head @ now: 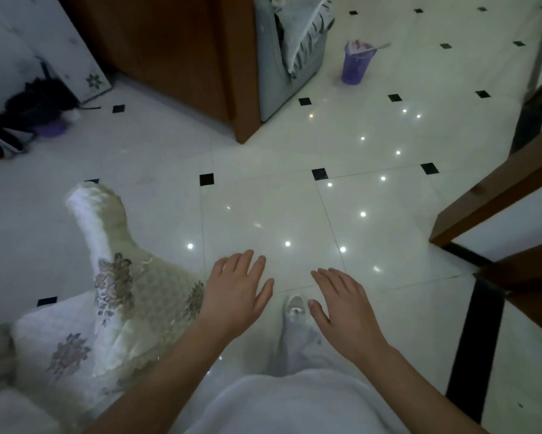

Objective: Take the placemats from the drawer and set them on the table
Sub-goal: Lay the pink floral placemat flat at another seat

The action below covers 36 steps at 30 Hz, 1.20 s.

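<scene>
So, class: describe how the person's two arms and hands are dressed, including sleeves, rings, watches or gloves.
Both forearms are bare with no sleeve in view. The left hand and right hand wear no gloves, and no ring, watch or bracelet shows on either.

dim, bluish cast | pinpoint glare on glossy floor (263, 214) | soft blur | edges bowed

Single head-worn wide-angle view, aimed steeply down and forward at the floor (263, 214). Near field at 6 o'clock: torso, both forearms, left hand (237, 289), right hand (341, 303). Far field at 12 o'clock: cabinet (175, 51). Marked bending at frame edges.
</scene>
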{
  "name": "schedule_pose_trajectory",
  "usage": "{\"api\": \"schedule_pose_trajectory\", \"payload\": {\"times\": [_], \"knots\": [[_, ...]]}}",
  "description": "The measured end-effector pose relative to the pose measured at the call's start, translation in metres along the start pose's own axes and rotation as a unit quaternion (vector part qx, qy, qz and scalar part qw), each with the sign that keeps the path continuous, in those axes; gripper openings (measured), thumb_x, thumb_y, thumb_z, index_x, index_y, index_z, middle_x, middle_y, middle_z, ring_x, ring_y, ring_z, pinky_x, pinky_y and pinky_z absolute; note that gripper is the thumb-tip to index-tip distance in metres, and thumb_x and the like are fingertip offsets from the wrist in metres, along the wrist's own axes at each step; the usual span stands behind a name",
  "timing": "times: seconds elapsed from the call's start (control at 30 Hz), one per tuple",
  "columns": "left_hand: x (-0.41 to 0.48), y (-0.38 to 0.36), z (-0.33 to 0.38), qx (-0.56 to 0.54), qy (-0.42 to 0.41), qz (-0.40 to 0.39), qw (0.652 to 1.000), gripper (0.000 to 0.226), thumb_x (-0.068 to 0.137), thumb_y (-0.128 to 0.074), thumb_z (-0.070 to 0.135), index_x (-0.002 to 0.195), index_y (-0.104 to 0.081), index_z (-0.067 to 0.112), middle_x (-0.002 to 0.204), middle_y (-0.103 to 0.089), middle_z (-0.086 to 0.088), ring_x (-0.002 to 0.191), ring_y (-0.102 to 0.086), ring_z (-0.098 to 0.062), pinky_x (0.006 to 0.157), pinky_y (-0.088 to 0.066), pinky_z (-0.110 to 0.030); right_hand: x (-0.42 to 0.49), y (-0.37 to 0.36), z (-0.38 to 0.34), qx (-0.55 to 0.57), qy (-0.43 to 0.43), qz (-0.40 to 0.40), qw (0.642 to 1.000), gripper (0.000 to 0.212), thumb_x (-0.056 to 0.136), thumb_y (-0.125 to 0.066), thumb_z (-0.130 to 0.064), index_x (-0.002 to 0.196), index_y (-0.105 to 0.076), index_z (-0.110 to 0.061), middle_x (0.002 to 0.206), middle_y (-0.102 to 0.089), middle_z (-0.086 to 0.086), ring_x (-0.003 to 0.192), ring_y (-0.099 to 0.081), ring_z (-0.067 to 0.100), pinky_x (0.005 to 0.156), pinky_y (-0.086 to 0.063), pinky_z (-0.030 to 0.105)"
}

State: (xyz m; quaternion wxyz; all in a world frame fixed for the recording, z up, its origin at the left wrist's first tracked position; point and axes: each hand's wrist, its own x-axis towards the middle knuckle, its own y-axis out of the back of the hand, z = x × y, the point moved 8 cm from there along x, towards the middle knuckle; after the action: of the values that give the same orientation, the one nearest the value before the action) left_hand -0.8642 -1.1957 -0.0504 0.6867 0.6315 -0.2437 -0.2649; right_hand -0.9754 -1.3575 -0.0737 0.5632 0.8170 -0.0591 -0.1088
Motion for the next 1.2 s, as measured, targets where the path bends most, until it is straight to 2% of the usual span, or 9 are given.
{"api": "schedule_pose_trajectory", "payload": {"times": [0.13,0.27,0.4,0.63,0.8,1.03,1.2], "knots": [[0.054,-0.006,-0.043,0.003,0.060,-0.019,0.998,0.055,0.097,-0.036,0.050,0.130,-0.064,0.014,0.131,-0.064,-0.012,0.113,-0.063,-0.031,0.096,-0.049,-0.045,0.093,0.009,-0.002,0.001,0.037,-0.014,0.999,0.056,0.099,-0.032,-0.047,0.142,-0.051,-0.016,0.142,-0.055,0.001,0.133,-0.047,0.022,0.113,-0.030,0.037],[0.081,0.004,-0.094,0.016,0.137,-0.007,0.990,0.057,0.098,-0.034,0.050,0.131,-0.063,0.013,0.132,-0.063,-0.013,0.115,-0.062,-0.031,0.097,-0.049,-0.046,0.186,0.017,-0.031,-0.008,0.113,-0.041,0.993,0.059,0.099,-0.029,-0.048,0.144,-0.048,-0.016,0.145,-0.052,0.002,0.136,-0.044,0.023,0.115,-0.030,0.040],[0.089,0.021,-0.150,0.004,0.251,0.004,0.968,0.059,0.099,-0.031,0.052,0.133,-0.061,0.015,0.135,-0.062,-0.013,0.117,-0.061,-0.032,0.099,-0.049,-0.048,0.263,0.014,-0.094,-0.033,0.227,-0.080,0.970,0.057,0.098,-0.031,-0.046,0.142,-0.049,-0.015,0.142,-0.054,0.003,0.134,-0.045,0.024,0.113,-0.035,0.042],[0.092,0.028,-0.242,-0.001,0.365,0.019,0.931,0.057,0.100,-0.032,0.052,0.133,-0.061,0.016,0.135,-0.062,-0.011,0.118,-0.062,-0.030,0.098,-0.049,-0.045,0.370,-0.008,-0.210,-0.042,0.346,-0.119,0.930,0.065,0.098,-0.020,-0.051,0.151,-0.035,-0.018,0.154,-0.040,0.001,0.144,-0.030,0.021,0.119,-0.020,0.037],[0.128,0.029,-0.311,-0.025,0.391,0.026,0.920,0.057,0.100,-0.032,0.052,0.132,-0.061,0.016,0.134,-0.063,-0.012,0.117,-0.063,-0.030,0.098,-0.050,-0.047,0.445,-0.020,-0.251,-0.050,0.355,-0.134,0.924,0.060,0.100,-0.027,-0.049,0.152,-0.034,-0.020,0.156,-0.037,-0.001,0.145,-0.028,0.020,0.118,-0.019,0.035],[0.206,0.043,-0.407,0.005,0.368,0.033,0.929,0.055,0.098,-0.036,0.048,0.128,-0.065,0.012,0.130,-0.065,-0.015,0.111,-0.065,-0.032,0.095,-0.051,-0.047,0.543,-0.017,-0.277,-0.063,0.349,-0.128,0.926,0.062,0.098,-0.027,-0.050,0.149,-0.040,-0.019,0.153,-0.042,0.001,0.143,-0.034,0.022,0.117,-0.025,0.038],[0.245,0.054,-0.471,0.016,0.401,0.055,0.914,0.055,0.097,-0.036,0.048,0.126,-0.065,0.012,0.129,-0.065,-0.014,0.111,-0.065,-0.032,0.095,-0.051,-0.047,0.618,-0.025,-0.306,-0.062,0.359,-0.144,0.920,0.058,0.101,-0.035,-0.048,0.152,-0.036,-0.022,0.157,-0.036,-0.001,0.146,-0.029,0.020,0.116,-0.014,0.031]]}}
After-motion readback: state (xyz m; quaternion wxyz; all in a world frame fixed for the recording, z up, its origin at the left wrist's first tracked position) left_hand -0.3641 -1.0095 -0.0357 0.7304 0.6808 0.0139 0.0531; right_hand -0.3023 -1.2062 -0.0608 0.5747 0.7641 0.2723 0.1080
